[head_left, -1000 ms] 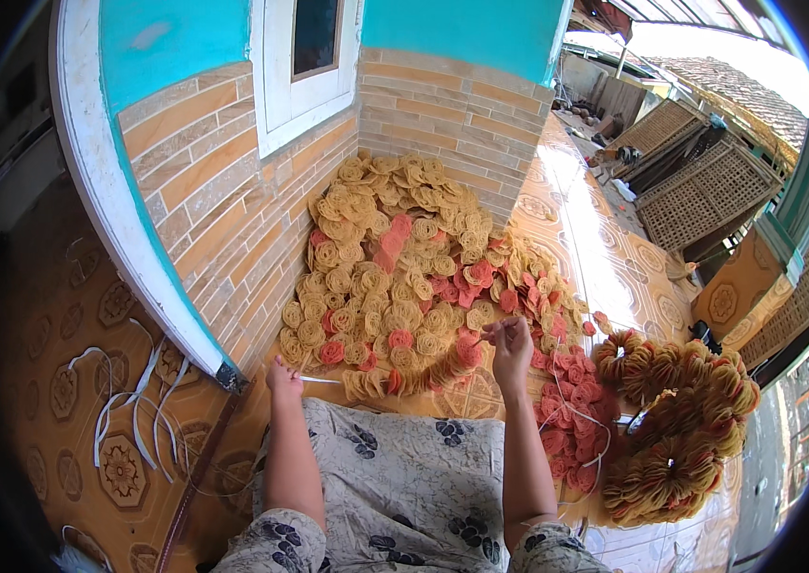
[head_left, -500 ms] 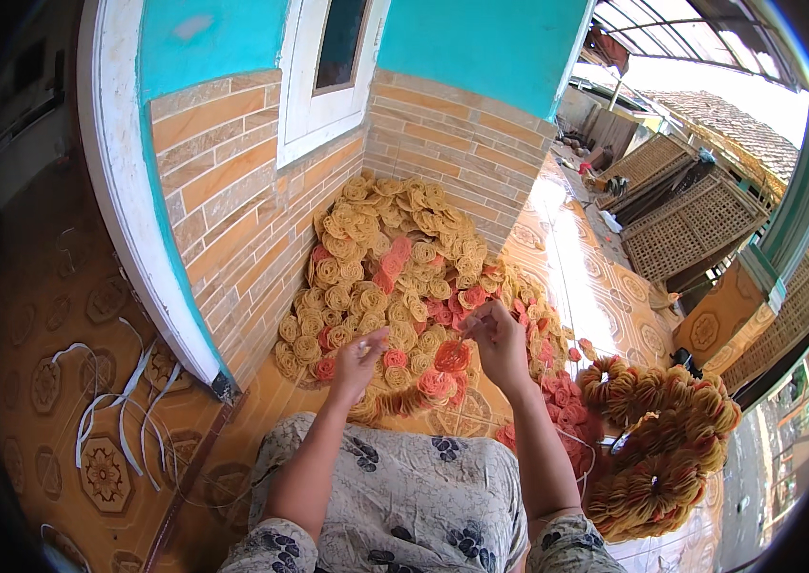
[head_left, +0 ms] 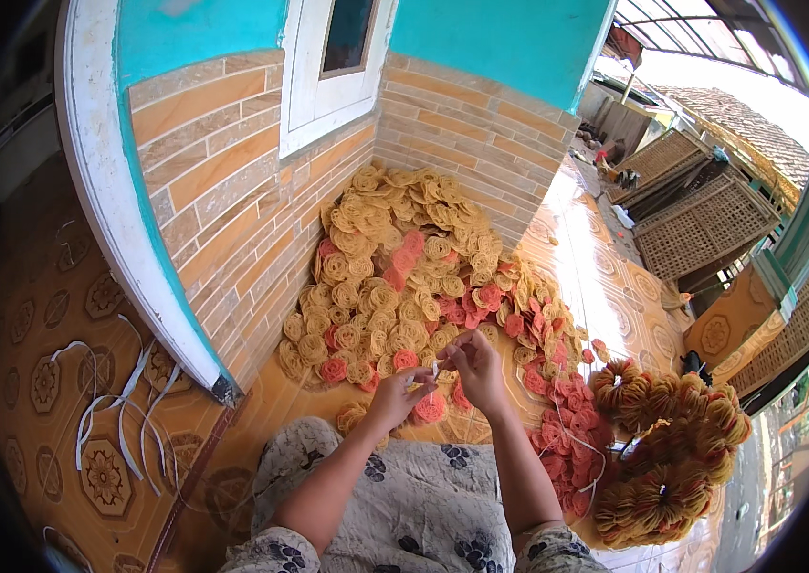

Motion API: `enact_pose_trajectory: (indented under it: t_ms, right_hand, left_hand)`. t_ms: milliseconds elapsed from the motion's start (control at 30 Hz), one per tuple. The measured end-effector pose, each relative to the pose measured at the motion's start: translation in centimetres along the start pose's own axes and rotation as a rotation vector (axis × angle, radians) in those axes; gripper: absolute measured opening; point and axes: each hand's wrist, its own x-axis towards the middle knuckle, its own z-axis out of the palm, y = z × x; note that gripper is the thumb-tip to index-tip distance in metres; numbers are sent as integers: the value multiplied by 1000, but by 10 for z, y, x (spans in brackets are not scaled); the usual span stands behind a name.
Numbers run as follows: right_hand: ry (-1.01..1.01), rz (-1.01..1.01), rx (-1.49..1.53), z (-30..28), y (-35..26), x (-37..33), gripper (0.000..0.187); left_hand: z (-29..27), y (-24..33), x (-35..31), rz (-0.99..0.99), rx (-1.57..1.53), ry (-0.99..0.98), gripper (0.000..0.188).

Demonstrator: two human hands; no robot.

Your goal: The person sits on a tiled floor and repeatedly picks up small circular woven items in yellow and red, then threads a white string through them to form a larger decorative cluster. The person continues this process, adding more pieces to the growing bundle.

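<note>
Hands meet just above your lap: your left hand (head_left: 395, 396) and right hand (head_left: 474, 368) both pinch a thin white strip (head_left: 433, 371), each grip narrow on it, fingertips nearly touching. The strip hangs over the near edge of the loose pile of crackers (head_left: 404, 277), yellow and pink rounds heaped against the brick wall (head_left: 223, 201). Judging by what lies about, you are partway: tied bundles (head_left: 667, 449) sit finished to your right, the loose heap is large and untied. Spare white strips (head_left: 118, 411) lie on the patterned floor (head_left: 605, 286) to your left. Tiled porch, teal wall above, woven bamboo racks (head_left: 700, 220) beyond in sun.
</note>
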Motion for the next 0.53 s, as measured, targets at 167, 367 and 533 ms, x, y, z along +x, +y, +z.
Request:
enact_pose_trajectory:
  t_ms: [167, 367, 533]
  right_hand:
    - [-40, 72, 72, 7, 18, 11, 8]
    - [117, 48, 138, 7, 43, 7, 8]
    - [189, -32, 81, -31, 153, -9, 14]
  left_hand:
    - [9, -8, 14, 383, -194, 263, 36]
    - [7, -50, 20, 94, 54, -87, 30]
    - [-1, -76, 17, 46, 320, 134, 30]
